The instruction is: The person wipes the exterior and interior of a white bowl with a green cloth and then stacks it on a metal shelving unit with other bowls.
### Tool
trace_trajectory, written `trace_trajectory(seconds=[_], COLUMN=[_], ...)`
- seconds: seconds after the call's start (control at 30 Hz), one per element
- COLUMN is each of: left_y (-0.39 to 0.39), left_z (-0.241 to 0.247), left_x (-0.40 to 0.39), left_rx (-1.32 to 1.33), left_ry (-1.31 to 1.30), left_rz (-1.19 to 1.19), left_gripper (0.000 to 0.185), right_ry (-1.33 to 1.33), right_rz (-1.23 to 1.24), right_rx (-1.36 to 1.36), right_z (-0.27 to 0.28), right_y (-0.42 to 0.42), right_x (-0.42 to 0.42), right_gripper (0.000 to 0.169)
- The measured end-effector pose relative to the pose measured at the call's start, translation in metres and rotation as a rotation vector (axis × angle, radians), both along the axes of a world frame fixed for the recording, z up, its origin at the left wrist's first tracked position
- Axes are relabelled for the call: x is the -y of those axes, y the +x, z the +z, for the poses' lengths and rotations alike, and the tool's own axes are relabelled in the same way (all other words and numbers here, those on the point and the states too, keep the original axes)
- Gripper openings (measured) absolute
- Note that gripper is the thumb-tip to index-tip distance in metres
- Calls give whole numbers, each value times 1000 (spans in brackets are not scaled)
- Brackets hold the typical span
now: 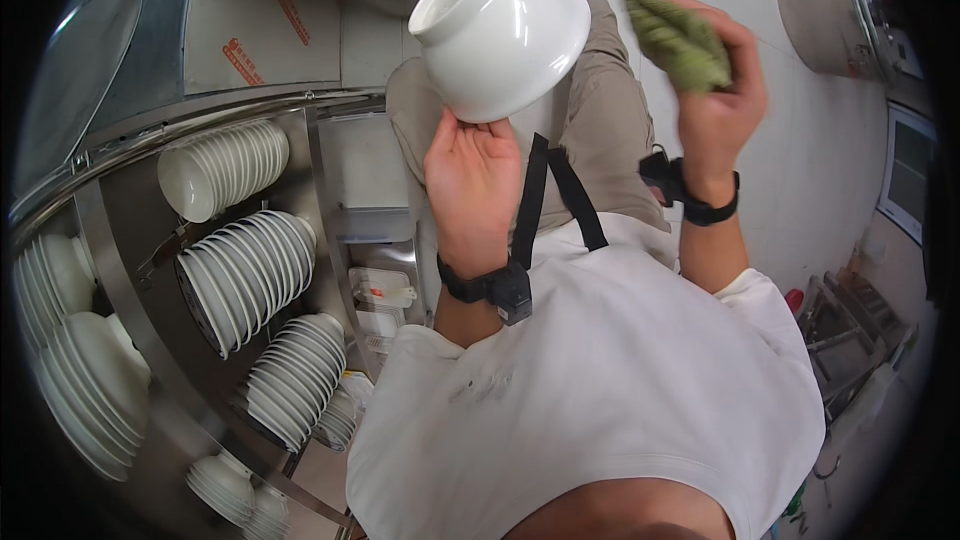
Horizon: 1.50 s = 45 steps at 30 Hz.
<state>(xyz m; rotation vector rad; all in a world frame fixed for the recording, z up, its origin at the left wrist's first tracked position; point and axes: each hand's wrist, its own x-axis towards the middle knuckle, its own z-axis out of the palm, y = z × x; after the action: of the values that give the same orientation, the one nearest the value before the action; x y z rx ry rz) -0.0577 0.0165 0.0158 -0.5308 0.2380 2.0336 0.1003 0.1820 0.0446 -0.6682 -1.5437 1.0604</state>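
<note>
My left hand [474,180] grips the rim of a large white ceramic bowl [499,37], which is tipped so that its outer side and foot ring show. The bowl's inside is hidden. To the right, apart from the bowl, my right hand [720,90] is shut on a folded green cloth [679,45], slightly blurred. A black strap with a small device sits on each of my wrists.
Metal shelving at left holds nested white bowls [247,277] and a stack of white dishes [225,169]. A large metal pot [825,26] stands at upper right, folded metal stools or frames [847,330] lower right. Something dark and blurred is at the top.
</note>
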Motion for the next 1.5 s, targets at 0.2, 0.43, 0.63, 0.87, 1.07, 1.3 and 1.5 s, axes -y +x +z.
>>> trace_trajectory(seconds=[0.2,0.43,0.63,0.87,1.07,1.3,1.5], left_y=[-5,-13,-15,-15,-9,-16,-29], left_z=[1,-15,-29,-39,-37,-121,-82], left_x=[-4,11,21,17,19,102,111], left_rx=[-73,40,93,107,-152,-1740,-1847], left_ry=[-55,30,134,137,177,-748,-861], left_rz=[-69,54,-15,-48,-38,-510,-430], left_gripper=[33,31,33,40,51,53,41], right_ry=[491,-819,-339,-854,-1157,-1251,-1365], right_rz=[308,780,108,430,492,650,680], right_rx=[293,-59,684,33,-186,-198,12], right_z=[10,-44,-72,-52,-38,-31,-4], right_y=[-36,20,38,-3,-17,-6,2], right_x=[30,14,-27,45,93,99,70], right_gripper=[34,23,26,26,30,32,32])
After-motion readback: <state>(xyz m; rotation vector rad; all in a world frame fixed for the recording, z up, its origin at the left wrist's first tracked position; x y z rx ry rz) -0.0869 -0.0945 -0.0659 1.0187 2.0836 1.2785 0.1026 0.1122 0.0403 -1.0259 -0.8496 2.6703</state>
